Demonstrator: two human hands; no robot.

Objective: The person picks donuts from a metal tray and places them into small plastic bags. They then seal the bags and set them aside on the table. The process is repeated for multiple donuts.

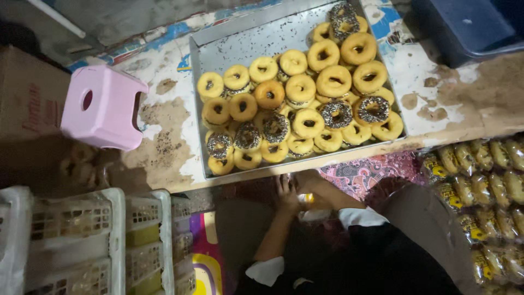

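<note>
Both hands meet low in the head view — left hand [285, 192] and right hand [312, 188] closed together on a small yellow packet [306, 198], just below the tray [229, 54] of doughnuts [308, 90]. Wrapping seems underway; finishing needs a steady pinch.

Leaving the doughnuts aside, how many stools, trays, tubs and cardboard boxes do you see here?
Pink stool: 1
Metal tray: 1
Blue tub: 1
Cardboard box: 1
Total: 4

We see a small yellow item [305, 198], mostly hidden, pinched low between both our hands, just near of the tray's edge.
</note>
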